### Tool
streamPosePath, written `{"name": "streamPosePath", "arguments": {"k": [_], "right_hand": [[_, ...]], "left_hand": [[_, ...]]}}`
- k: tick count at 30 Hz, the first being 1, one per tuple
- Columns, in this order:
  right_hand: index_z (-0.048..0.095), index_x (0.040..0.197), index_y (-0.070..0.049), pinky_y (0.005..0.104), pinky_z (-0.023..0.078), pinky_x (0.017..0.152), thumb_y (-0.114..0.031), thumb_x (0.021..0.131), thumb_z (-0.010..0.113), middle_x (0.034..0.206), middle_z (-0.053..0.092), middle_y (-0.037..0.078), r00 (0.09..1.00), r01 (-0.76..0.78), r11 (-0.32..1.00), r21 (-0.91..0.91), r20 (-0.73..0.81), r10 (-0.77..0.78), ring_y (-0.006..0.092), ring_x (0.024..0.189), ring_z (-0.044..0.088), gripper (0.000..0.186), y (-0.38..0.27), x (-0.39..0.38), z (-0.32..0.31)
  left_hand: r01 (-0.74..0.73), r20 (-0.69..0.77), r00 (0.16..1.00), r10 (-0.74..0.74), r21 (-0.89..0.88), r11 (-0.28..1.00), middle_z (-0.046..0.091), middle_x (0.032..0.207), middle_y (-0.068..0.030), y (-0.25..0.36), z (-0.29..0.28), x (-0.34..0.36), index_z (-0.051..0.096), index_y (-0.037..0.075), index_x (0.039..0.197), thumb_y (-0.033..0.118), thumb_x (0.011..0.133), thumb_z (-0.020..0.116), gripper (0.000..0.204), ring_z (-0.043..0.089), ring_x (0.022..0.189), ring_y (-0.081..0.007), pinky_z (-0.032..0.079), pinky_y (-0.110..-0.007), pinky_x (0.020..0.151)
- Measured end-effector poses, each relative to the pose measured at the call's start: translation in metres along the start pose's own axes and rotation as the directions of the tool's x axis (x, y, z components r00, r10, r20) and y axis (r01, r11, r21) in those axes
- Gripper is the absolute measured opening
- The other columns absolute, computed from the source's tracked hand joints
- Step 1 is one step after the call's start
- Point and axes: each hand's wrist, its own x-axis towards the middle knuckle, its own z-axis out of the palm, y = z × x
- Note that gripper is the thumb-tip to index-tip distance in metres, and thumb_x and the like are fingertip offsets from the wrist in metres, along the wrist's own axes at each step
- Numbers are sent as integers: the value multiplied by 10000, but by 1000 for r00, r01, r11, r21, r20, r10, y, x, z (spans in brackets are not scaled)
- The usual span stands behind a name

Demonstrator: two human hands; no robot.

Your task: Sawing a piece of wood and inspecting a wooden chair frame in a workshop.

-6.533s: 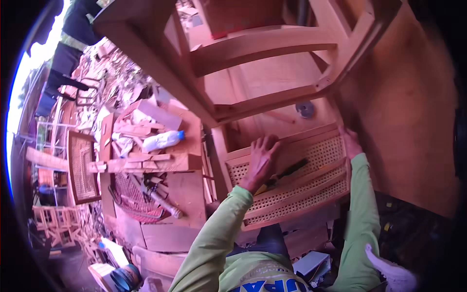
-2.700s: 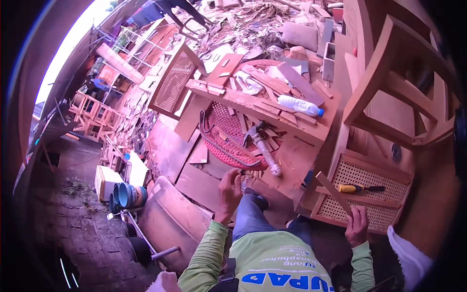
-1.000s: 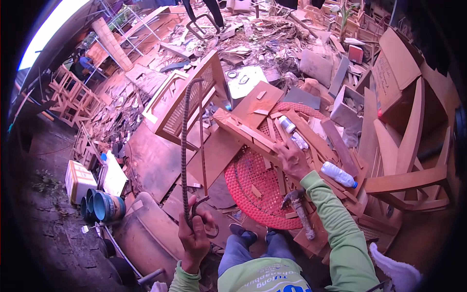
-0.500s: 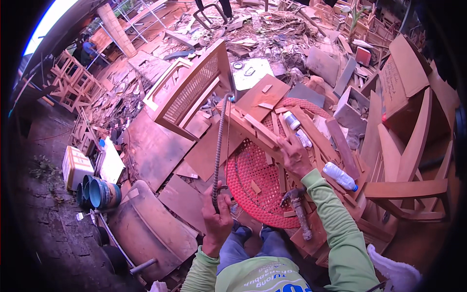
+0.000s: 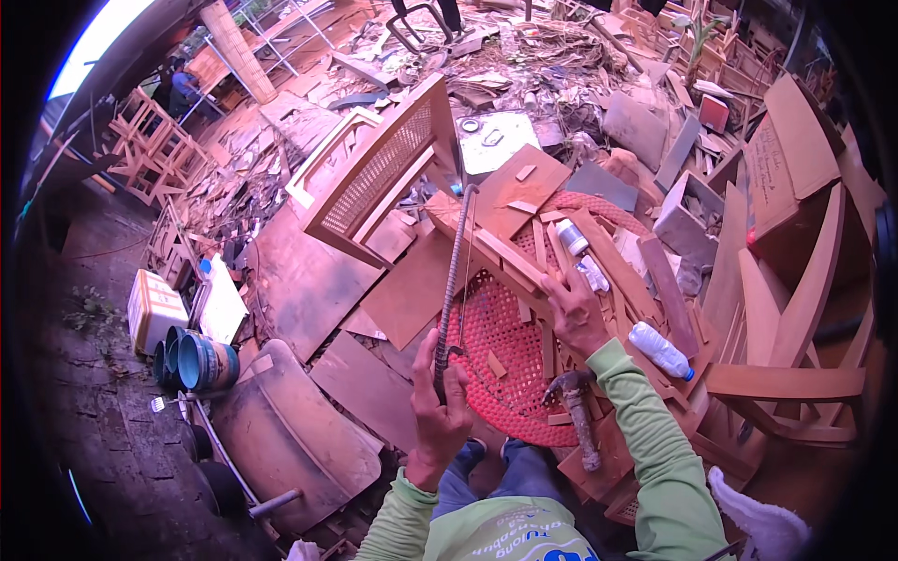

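My left hand (image 5: pixel 438 411) is closed around the lower end of a bow saw (image 5: pixel 455 271). Its frame looks like a bent ribbed steel bar, with a thin blade strung alongside. The saw's far end reaches the edge of a wooden piece (image 5: pixel 505 254), a narrow board standing out over a red woven round seat (image 5: pixel 496 393). My right hand (image 5: pixel 575 316) presses on the near end of that wooden piece, its fingers closed over it. A hammer (image 5: pixel 578 421) with a wrapped handle lies on the seat's right rim, below my right forearm.
A water bottle (image 5: pixel 660 350) and a small can (image 5: pixel 572 236) lie among wood strips at right. A cane-backed chair frame (image 5: pixel 379 173) stands ahead. Curved chair parts (image 5: pixel 786 379) and a cardboard box (image 5: pixel 795 168) are at right. Blue buckets (image 5: pixel 205 363) stand left, near a worn folding chair (image 5: pixel 290 435).
My left hand and the saw have shifted slightly to the right. My right hand stays on the wooden piece. The whole view has moved a little.
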Motion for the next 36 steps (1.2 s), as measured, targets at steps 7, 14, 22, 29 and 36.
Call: {"name": "streamPosePath", "arguments": {"k": [7,14,22,29,36], "right_hand": [[675,1272,-34,475,506,853,39,850,677,1016,521,176,1000,-15,1000,19,-4,15,380,984,569,429,-1,5,-3],[669,1258,-25,483,502,871,44,845,666,1012,523,175,997,-12,997,76,80,6,385,1001,570,419,6,2,-2],[677,1224,-15,484,495,903,-3,845,671,1033,526,180,995,-93,995,27,38,92,390,1034,564,380,7,2,7],[669,1309,-67,494,454,1065,-86,858,751,1322,556,192,989,-116,992,-40,88,119,395,1183,561,459,3,33,-3],[582,1404,-71,528,506,1044,-150,926,677,1338,558,219,988,69,992,109,131,-83,458,1221,581,494,13,58,34]], "left_hand": [[-13,-9,1000,13,17,1000,551,869,15,-7,16,9,349,68,1641,21,1128,424,520,454,676,-42,385,-191,588],[-192,0,981,195,166,967,605,841,-46,-22,43,28,372,39,1630,14,1108,461,530,569,686,-114,506,-283,626],[-122,-23,992,126,127,984,681,1006,-148,-20,57,28,401,-6,1606,-45,1067,488,548,612,724,-200,548,-367,687],[-126,-30,991,132,152,980,653,895,-97,-26,71,28,373,50,1626,-2,1090,485,550,620,715,-153,550,-324,687],[-280,-99,936,338,373,885,672,1021,-108,-33,84,30,383,3,1603,-27,1074,484,539,621,764,-169,557,-331,726]]}}
